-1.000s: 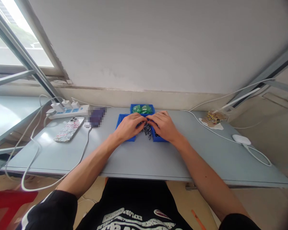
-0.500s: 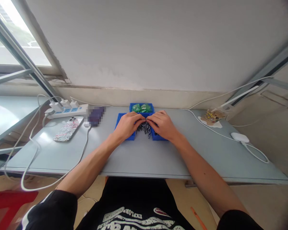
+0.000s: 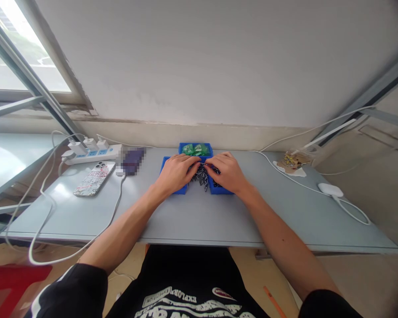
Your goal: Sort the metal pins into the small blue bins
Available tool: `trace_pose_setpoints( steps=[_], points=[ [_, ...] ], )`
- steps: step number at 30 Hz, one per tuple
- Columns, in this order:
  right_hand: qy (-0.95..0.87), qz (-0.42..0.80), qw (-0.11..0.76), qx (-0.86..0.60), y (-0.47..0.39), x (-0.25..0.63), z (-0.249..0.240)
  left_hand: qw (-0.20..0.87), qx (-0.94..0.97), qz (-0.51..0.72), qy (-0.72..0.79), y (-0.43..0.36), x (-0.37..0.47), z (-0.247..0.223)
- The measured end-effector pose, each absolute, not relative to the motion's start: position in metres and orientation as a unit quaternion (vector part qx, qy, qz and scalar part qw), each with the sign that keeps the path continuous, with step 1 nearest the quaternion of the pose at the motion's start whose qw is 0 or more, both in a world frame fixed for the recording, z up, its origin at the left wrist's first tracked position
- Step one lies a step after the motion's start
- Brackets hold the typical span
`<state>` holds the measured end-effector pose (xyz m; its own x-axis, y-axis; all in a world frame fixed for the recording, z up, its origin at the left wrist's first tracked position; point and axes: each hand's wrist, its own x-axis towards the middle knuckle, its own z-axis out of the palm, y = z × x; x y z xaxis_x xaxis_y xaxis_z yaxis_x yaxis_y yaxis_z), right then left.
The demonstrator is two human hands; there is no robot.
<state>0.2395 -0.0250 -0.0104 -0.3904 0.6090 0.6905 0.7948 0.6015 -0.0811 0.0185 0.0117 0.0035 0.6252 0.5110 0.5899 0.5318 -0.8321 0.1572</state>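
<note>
My left hand (image 3: 179, 172) is closed in a pinch above the left blue bin (image 3: 180, 191), its fingertips near a small metallic piece. Facing it, my right hand (image 3: 226, 173) pinches a small dark part over the right blue bin (image 3: 221, 191). A narrow gap separates the two sets of fingertips. Between the bins, just below my fingers, lies a pile of small dark and silvery parts (image 3: 203, 179). Behind my hands a third blue bin (image 3: 209, 145) holds green packets (image 3: 200, 149). What exactly my left fingers grip is too small to tell.
To the left lie a phone (image 3: 94, 179), a power strip (image 3: 111, 152) with plugs, a blurred dark item (image 3: 132, 161) and looping white cables. At the right are a crumpled brown packet (image 3: 292, 162) and a white case (image 3: 331, 190) with a cable. The wall stands behind.
My fingertips, which met over the pile, have moved slightly apart. My right hand has shifted a little to the right, and the bins have stayed in place.
</note>
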Motion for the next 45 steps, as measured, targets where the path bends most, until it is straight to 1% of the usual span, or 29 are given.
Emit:
trace_pose_setpoints(
  steps=[6,14,18,36,45],
  points=[
    [-0.828,-0.134,0.345,-0.422,-0.0266,0.2376,-0.0095,0.019,-0.908,-0.302,-0.288,0.0124,0.0185,0.0028],
    [-0.827,-0.102,0.337,-0.438,-0.0273,0.2371,-0.0094,0.037,-0.91,-0.306,-0.276,0.013,0.0189,0.0023],
    [-0.828,-0.089,0.348,-0.431,-0.0279,0.2383,-0.0111,0.036,-0.907,-0.309,-0.283,0.0141,0.019,0.0014],
    [-0.821,-0.094,0.343,-0.446,-0.0255,0.2384,-0.013,0.04,-0.913,-0.309,-0.264,0.0141,0.019,0.0004],
    [-0.831,-0.092,0.361,-0.414,-0.0258,0.239,-0.0168,0.037,-0.911,-0.317,-0.261,0.0128,0.0195,0.0004]
  ],
)
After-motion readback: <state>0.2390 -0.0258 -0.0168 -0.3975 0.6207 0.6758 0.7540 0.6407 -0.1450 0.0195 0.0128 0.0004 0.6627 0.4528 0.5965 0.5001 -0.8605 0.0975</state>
